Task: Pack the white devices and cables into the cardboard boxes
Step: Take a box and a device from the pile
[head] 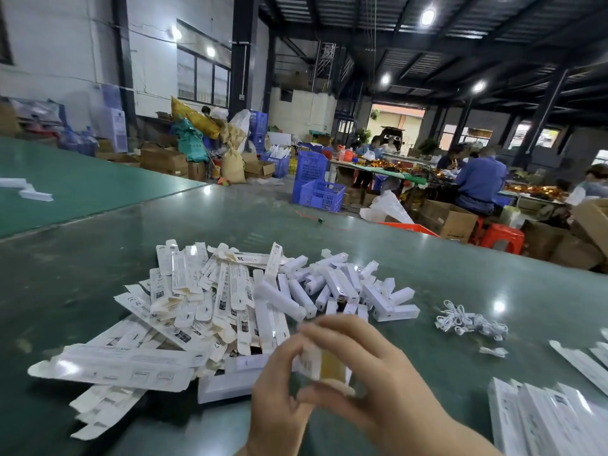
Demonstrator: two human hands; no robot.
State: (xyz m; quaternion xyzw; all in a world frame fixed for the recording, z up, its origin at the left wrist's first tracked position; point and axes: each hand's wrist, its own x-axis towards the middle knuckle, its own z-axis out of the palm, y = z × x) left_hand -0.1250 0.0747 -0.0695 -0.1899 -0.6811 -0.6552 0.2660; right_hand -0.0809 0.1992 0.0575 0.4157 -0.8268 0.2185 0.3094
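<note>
Both hands, left hand (279, 390) and right hand (371, 370), gripping one blurred white device (324, 363).

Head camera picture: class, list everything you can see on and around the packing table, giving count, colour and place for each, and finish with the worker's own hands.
flat boxes: many, white, heaped on table, left of centre
devices: many, white, piled at centre
cables: small bundle, white, right of the devices
packed boxes: several, white, lower right
table: one, green
crates: several, blue, on the floor behind
stools: two or so, red, right background
left hand: one, holding a blurred small box
right hand: one, holding the same box
</note>
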